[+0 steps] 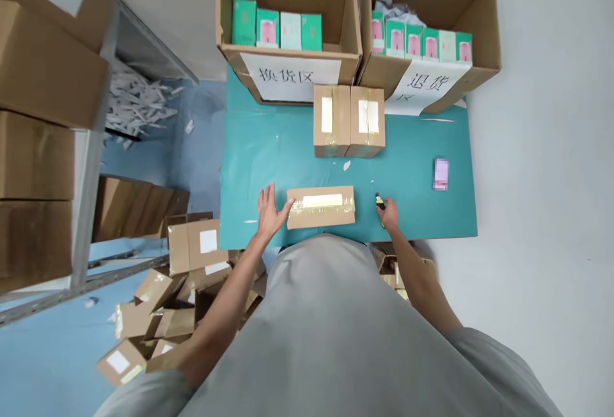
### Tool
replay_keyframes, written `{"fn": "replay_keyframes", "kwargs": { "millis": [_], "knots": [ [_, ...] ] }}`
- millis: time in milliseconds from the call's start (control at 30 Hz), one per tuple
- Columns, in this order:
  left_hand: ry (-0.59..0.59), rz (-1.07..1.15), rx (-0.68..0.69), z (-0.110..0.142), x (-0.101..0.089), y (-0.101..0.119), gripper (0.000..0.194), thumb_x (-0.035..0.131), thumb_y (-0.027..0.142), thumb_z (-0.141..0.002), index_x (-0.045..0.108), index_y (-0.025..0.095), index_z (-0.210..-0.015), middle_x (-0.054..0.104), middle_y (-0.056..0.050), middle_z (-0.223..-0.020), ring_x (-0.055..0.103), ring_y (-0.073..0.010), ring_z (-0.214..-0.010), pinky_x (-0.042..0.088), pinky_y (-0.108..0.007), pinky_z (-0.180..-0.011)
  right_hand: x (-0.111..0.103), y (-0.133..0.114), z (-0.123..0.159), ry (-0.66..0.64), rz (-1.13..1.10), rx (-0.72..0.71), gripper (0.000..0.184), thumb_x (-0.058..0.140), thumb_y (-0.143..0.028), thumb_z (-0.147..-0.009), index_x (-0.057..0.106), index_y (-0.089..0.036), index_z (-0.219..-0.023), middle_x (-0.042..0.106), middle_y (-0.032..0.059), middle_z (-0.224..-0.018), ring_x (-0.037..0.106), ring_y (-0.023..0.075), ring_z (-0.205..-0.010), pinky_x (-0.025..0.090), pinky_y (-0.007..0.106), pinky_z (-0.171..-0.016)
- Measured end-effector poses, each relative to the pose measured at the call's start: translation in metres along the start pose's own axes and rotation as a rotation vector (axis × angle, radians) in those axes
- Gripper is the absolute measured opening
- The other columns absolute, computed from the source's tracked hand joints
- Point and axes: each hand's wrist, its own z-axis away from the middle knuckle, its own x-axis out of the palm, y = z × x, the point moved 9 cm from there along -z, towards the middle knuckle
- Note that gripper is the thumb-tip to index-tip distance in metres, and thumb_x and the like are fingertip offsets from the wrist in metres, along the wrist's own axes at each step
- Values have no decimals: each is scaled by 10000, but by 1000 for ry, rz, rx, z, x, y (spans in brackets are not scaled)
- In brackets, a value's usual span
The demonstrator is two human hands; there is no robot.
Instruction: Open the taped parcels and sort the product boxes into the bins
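A long taped carton point(320, 217) lies at the table's front edge, with a white label on top and clear tape along it. At its left end is my left hand point(272, 215), fingers spread and the thumb at the box's corner. My right hand point(389, 213) is closed around a yellow-and-black utility knife point(380, 202), to the right of the carton and apart from it. Whether the blade is out is too small to tell. Two smaller taped cartons, a left one point(339, 123) and a right one point(375, 124), stand side by side behind it.
On the teal table point(259, 142), a left open bin point(235, 59) and a right open bin point(484, 52) hold green-and-white boxes. A phone point(440, 174) lies at right. Cartons pile on the floor point(180, 324) at left, beside a shelf rack point(86, 212) of boxes.
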Motion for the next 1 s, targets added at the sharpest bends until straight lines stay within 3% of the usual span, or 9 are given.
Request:
{"fn": "replay_keyframes", "kwargs": {
  "millis": [200,367,567,667,767,1000],
  "knots": [
    [-16,119,13,19,4,-8,1139,755,867,-876,444,216,-1758,342,-206,-1866,166,-404,-1789,127,-578,-1451,3,-27,8,-43,-24,-73,545,656,-376,-910,712,-120,-1388,806,186,-1318,740,286,-1186,576,420,-1134],
    [-71,117,149,15,3,1,992,817,850,-851,626,241,-1610,361,-200,-1855,176,-430,-1781,153,-637,-1432,-17,-87,18,-42,-148,-257,475,597,-394,-965,774,-116,-1307,836,141,-1225,757,256,-1109,595,346,-1058],
    [-181,194,240,12,5,2,761,844,819,-853,792,236,-1339,376,-181,-1844,187,-467,-1769,164,-683,-1414,-34,-177,62,-56,127,-661,536,413,-507,-1171,761,-205,-1444,776,143,-1286,713,299,-1203,571,401,-1093],
    [-235,230,226,11,7,-4,773,915,779,-801,796,244,-1345,416,-173,-1822,208,-479,-1757,176,-703,-1404,-34,-206,84,-44,318,-749,580,364,-544,-1202,733,-224,-1514,704,154,-1378,721,289,-1145,597,382,-997],
    [-275,277,206,12,10,-9,758,961,707,-788,793,262,-1379,508,-158,-1766,282,-473,-1732,198,-698,-1404,-23,-231,108,-92,450,-824,595,319,-535,-1219,697,-245,-1575,683,150,-1418,719,278,-1133,597,346,-916],
    [-352,381,184,14,22,-9,693,967,544,-837,776,276,-1447,536,-123,-1769,354,-438,-1712,245,-655,-1405,40,-281,167,-364,789,-975,528,351,-449,-1238,619,-286,-1662,769,125,-1354,727,300,-1202,537,326,-886]
  ]
}}
